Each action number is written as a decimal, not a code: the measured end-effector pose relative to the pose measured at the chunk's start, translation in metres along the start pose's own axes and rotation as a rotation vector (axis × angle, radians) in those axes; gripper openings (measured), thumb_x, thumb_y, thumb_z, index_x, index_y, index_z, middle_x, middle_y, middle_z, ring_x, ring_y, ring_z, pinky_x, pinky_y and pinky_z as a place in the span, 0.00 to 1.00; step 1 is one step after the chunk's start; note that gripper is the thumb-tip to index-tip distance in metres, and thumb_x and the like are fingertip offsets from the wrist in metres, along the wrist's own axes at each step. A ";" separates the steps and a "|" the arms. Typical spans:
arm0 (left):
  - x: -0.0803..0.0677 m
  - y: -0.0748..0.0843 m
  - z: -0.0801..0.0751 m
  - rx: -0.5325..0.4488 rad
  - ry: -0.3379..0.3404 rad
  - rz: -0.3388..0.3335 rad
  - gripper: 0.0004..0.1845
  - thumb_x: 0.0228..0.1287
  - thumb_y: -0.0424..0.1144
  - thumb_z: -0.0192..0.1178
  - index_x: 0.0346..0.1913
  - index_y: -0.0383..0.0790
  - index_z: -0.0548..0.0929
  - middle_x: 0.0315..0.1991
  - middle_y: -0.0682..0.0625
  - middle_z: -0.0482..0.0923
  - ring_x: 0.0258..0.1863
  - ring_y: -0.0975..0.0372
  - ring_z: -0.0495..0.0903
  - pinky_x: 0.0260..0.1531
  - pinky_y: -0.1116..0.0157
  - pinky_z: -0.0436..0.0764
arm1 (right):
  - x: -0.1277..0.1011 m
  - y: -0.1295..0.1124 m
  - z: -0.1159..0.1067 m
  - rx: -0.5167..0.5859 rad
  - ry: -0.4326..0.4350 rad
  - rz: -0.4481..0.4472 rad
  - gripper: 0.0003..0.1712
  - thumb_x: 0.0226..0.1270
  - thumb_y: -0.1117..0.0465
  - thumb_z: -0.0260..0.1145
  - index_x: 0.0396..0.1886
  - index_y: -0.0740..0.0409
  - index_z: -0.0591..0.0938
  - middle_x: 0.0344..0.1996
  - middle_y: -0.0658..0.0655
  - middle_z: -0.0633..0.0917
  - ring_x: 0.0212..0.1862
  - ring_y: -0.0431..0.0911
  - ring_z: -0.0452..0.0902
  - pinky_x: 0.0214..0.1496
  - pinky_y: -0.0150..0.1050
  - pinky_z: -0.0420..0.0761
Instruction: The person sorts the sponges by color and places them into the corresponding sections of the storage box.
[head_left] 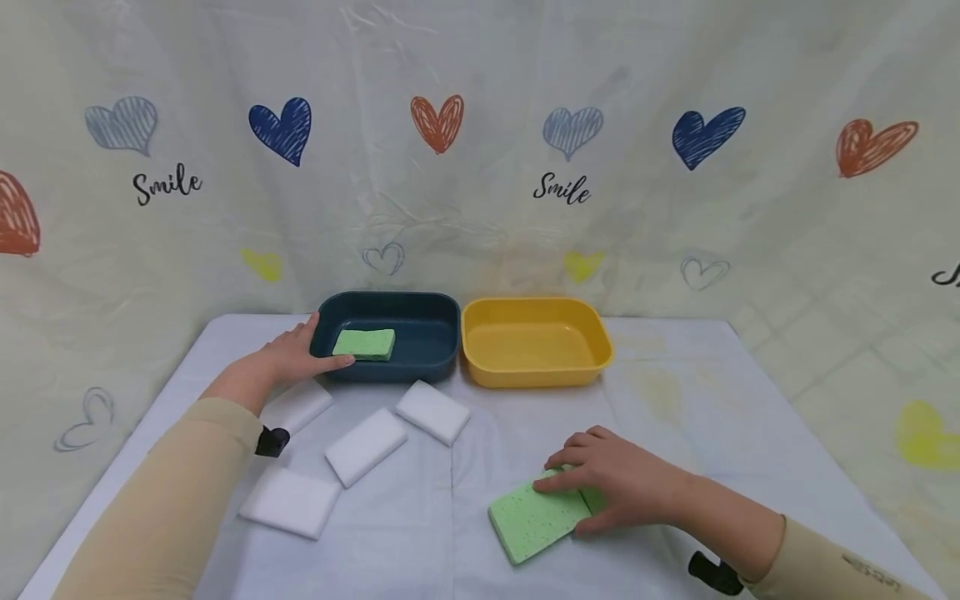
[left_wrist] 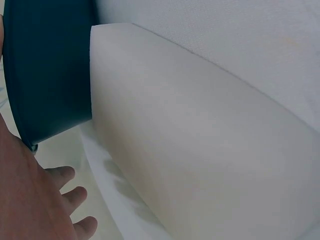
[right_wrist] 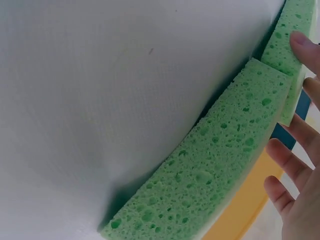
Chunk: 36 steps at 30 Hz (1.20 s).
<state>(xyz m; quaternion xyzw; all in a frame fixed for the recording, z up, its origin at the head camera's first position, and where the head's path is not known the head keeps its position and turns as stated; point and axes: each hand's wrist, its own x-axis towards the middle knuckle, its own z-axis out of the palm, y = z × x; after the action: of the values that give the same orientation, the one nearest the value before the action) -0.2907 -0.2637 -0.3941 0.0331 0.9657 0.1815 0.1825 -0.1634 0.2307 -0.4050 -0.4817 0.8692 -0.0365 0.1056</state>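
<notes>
My left hand (head_left: 288,354) rests at the left end of a dark blue bin (head_left: 431,367), thumb over its front rim and index finger along its back left corner. A green sponge (head_left: 363,343) lies inside, close to the thumb. In the left wrist view, several fingertips (left_wrist: 75,197) extend past the bin. My right hand (head_left: 622,483) grips a green sponge (head_left: 528,521) near its right end, thumb at the front edge and fingers across the back. A second green sponge (head_left: 595,498) lies partly under that hand; in the right wrist view the two sponges overlap end to end.
To the right of the blue bin stands a yellow bin (head_left: 537,375). Several white sponges (head_left: 366,446) lie on the white-covered table (head_left: 405,542), one of them (left_wrist: 200,140) partly under my left wrist. Behind the table hangs a printed curtain (head_left: 480,208).
</notes>
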 end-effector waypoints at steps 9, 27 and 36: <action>0.000 0.000 0.001 -0.002 -0.008 0.001 0.69 0.56 0.78 0.53 0.76 0.30 0.29 0.75 0.23 0.35 0.73 0.31 0.38 0.68 0.33 0.43 | 0.001 0.005 -0.008 -0.039 0.117 0.023 0.34 0.56 0.39 0.74 0.64 0.25 0.76 0.57 0.40 0.79 0.56 0.42 0.73 0.57 0.48 0.72; -0.003 -0.004 -0.001 -0.007 -0.012 0.003 0.69 0.57 0.77 0.52 0.76 0.30 0.28 0.74 0.22 0.34 0.73 0.30 0.38 0.67 0.32 0.44 | 0.038 0.022 -0.047 -0.015 0.357 0.023 0.32 0.55 0.41 0.76 0.61 0.39 0.82 0.55 0.47 0.82 0.48 0.44 0.74 0.47 0.41 0.76; 0.004 -0.006 0.001 -0.014 -0.008 0.019 0.70 0.55 0.79 0.52 0.76 0.29 0.29 0.74 0.22 0.35 0.73 0.30 0.38 0.67 0.32 0.45 | 0.071 0.028 -0.067 0.015 0.260 0.120 0.32 0.58 0.43 0.74 0.63 0.39 0.81 0.58 0.52 0.81 0.55 0.50 0.75 0.56 0.46 0.76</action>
<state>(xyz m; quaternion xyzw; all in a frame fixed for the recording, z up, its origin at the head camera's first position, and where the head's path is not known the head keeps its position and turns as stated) -0.2936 -0.2684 -0.3983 0.0418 0.9633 0.1901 0.1850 -0.2375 0.1830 -0.3547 -0.4194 0.9024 -0.0987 -0.0026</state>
